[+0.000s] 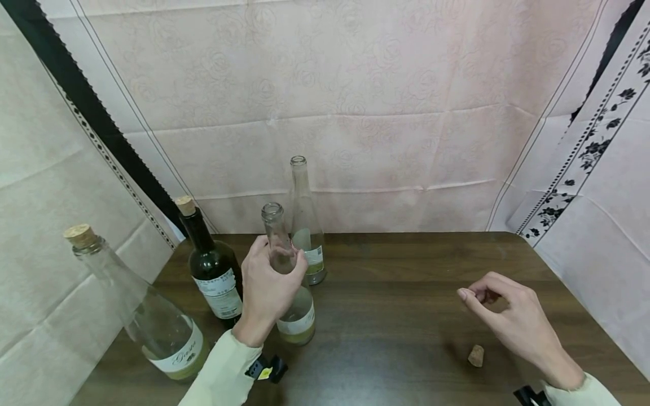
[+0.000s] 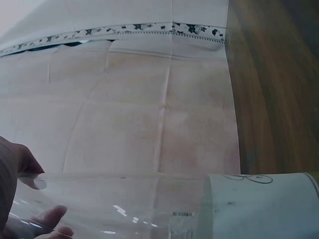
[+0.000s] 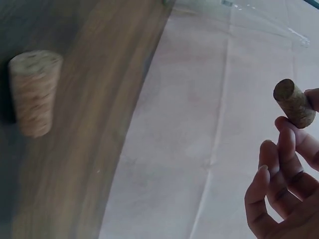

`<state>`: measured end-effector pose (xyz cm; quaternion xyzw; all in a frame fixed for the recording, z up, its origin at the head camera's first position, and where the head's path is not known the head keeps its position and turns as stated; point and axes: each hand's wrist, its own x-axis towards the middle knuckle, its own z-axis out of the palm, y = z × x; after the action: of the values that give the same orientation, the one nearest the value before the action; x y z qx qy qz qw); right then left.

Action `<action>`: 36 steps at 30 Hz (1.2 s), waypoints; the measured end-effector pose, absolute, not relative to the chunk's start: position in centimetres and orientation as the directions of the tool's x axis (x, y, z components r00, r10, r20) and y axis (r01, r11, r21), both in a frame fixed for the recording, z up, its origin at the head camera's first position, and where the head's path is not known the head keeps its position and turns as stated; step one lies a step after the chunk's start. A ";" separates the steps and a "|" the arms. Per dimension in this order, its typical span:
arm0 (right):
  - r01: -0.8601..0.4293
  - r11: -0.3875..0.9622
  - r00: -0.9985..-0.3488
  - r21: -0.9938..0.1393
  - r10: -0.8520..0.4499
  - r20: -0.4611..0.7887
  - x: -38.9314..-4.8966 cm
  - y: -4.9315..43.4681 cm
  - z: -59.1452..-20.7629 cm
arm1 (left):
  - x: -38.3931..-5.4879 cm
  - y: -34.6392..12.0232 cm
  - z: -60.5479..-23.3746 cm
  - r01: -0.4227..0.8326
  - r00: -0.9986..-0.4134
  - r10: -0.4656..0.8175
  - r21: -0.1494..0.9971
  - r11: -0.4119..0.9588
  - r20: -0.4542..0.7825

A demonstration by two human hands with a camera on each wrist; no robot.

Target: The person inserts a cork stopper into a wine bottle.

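Note:
My left hand (image 1: pixel 270 290) grips the neck of a clear glass bottle (image 1: pixel 295 321) that has an open mouth, a pale label and a little yellowish liquid at the bottom. In the left wrist view, thumb and fingers lie around the clear glass (image 2: pixel 114 204). Over the right part of the table, my right hand (image 1: pixel 513 321) pinches a cork (image 3: pixel 291 102) between thumb and fingertips. That cork is hidden by the fingers in the head view. A second, tapered cork (image 1: pixel 475 356) stands on the table just below the right hand.
Behind the gripped bottle stands another uncorked clear bottle (image 1: pixel 302 197), close to it. A dark bottle (image 1: pixel 213 270) and a large clear bottle (image 1: pixel 167 332), both corked, stand to the left. Pale cloth (image 1: pixel 355 113) hangs around the wooden table (image 1: pixel 386 316).

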<state>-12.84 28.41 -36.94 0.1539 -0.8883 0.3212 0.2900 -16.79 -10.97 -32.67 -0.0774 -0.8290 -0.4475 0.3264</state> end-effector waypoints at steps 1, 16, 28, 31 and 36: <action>-0.474 0.740 -0.776 -0.478 -0.095 0.623 -12.8 28.2 -36.8 | -16.6 -10.9 -32.7 0.421 -0.777 -0.158 0.689 0.590 0.610; -0.662 0.622 -0.649 -0.418 -0.196 0.735 -12.2 25.6 -33.5 | -14.6 -8.6 -32.6 0.460 -0.777 -0.080 0.649 0.606 0.625; -0.822 0.433 -0.499 -0.371 -0.231 0.835 -10.9 22.1 -28.2 | -13.1 -6.3 -32.5 0.516 -0.750 -0.004 0.589 0.622 0.661; -0.841 0.386 -0.487 -0.380 -0.233 0.842 -11.1 21.6 -27.7 | -12.8 -5.8 -32.5 0.534 -0.742 0.014 0.578 0.618 0.670; -0.886 0.258 -0.445 -0.385 -0.241 0.862 -11.2 20.6 -26.8 | -12.3 -5.1 -32.6 0.541 -0.726 0.017 0.556 0.632 0.687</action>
<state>-11.22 20.55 -26.82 0.3953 -0.7128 0.4632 0.3479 -12.33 -5.05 -32.56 -0.1659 -0.8406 -0.3957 0.3306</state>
